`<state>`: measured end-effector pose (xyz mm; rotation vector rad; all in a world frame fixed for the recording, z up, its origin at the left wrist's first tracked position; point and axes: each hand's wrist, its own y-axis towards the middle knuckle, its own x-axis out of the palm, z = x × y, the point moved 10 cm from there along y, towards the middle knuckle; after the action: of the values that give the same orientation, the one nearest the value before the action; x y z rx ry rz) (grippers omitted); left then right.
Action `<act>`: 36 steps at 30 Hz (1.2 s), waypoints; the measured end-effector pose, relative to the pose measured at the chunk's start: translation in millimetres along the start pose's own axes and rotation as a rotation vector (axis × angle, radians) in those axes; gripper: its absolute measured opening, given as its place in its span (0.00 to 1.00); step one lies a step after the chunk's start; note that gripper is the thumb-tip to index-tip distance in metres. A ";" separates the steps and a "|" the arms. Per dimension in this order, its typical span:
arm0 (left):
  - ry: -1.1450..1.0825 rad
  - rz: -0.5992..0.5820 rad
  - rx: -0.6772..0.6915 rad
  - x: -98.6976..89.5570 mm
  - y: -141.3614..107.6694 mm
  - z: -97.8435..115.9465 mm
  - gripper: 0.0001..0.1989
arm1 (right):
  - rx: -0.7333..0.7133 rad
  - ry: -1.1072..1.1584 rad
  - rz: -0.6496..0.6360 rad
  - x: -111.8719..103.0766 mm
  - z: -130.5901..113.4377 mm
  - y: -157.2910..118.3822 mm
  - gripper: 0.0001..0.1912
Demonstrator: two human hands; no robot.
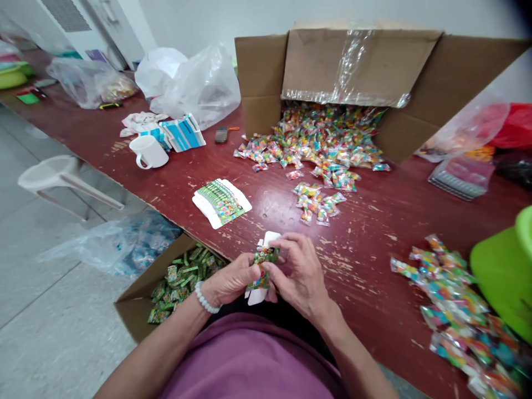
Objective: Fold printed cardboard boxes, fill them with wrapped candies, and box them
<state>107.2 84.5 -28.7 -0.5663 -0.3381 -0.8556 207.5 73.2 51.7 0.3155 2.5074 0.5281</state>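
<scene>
A small green printed carton [261, 270] with white end flaps standing out is held between both hands at the table's front edge. My left hand [236, 280], with a beaded bracelet at the wrist, grips its left side, thumb on the front. My right hand [297, 271] pinches its right side with thumb and fingers. Just beyond lies a fanned stack of flat green cartons [222, 202]. A small group of wrapped candy packs [318, 204] rests past my right hand. Whether anything is inside the held carton cannot be seen.
A cardboard box [361, 64] on its side spills candy packs onto the red table [366, 221]. More packs [461, 310] lie at right by a green basin [502, 266]. A white mug [148, 152] stands at left. Below the edge, an open box [137, 299] holds filled-looking green cartons.
</scene>
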 end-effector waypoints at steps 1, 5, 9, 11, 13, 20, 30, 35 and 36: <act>0.064 -0.002 -0.004 -0.8 -0.6 0.3 0.32 | -0.035 -0.037 -0.048 1.9 -4.5 1.3 0.14; 0.251 -0.050 -0.010 -0.9 -2.3 1.3 0.33 | -0.080 -0.078 -0.193 7.3 -10.2 5.5 0.09; 0.275 -0.054 -0.054 -3.2 -2.2 -1.4 0.34 | 0.015 0.023 -0.324 13.9 -1.1 6.5 0.08; 0.302 -0.036 -0.077 -6.2 -1.9 -1.5 0.34 | 0.063 0.062 -0.337 13.2 3.8 6.9 0.07; 0.336 -0.038 -0.101 -7.7 -1.8 -1.6 0.33 | 0.099 0.111 -0.355 13.9 7.8 6.7 0.08; 0.261 -0.107 -0.151 -1.3 0.0 -8.7 0.23 | 0.127 0.298 -0.519 24.9 15.4 5.6 0.04; 0.103 0.241 -0.078 -14.0 7.6 -0.3 0.19 | 0.486 0.382 -0.160 23.5 60.1 -6.4 0.15; 0.189 0.336 0.086 -18.9 10.6 7.4 0.15 | 0.503 0.425 -0.117 22.0 65.2 -5.3 0.16; 0.225 0.367 0.127 -21.0 8.8 11.9 0.14 | 0.481 0.399 -0.085 15.8 65.8 -2.7 0.16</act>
<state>100.5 109.0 -32.5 -0.3921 -0.0772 -0.5317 231.3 95.9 -7.5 0.3001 3.0061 -0.0677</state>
